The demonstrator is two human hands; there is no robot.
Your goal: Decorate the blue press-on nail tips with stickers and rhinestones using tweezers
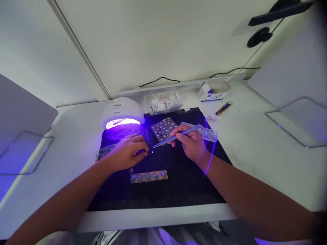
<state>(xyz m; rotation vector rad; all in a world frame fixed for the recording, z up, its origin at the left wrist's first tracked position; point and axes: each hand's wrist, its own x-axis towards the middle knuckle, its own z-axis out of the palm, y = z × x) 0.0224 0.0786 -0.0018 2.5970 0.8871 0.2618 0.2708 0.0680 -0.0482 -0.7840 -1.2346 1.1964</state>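
My right hand (189, 141) grips a pair of tweezers (176, 136), whose tips point left and down towards my left hand. Just below those tips is a tiny white dot (152, 152); I cannot tell whether it lies on the mat. My left hand (131, 149) is closed with its fingers curled and thumb drawn in, and what it holds, if anything, is too small to make out. Nearer to me lies a tan strip bearing several shiny blue-green false nails (148, 177). A sticker sheet (163, 129) with pale motifs lies beyond the tweezers.
A white nail lamp (122, 112) glows violet at the back left of the black mat (189, 187). Behind it stand a clear plastic box (163, 102) and an open carton (214, 91). A clear compartment case (209, 134) lies by my right wrist, a gold tube (224, 108) farther back.
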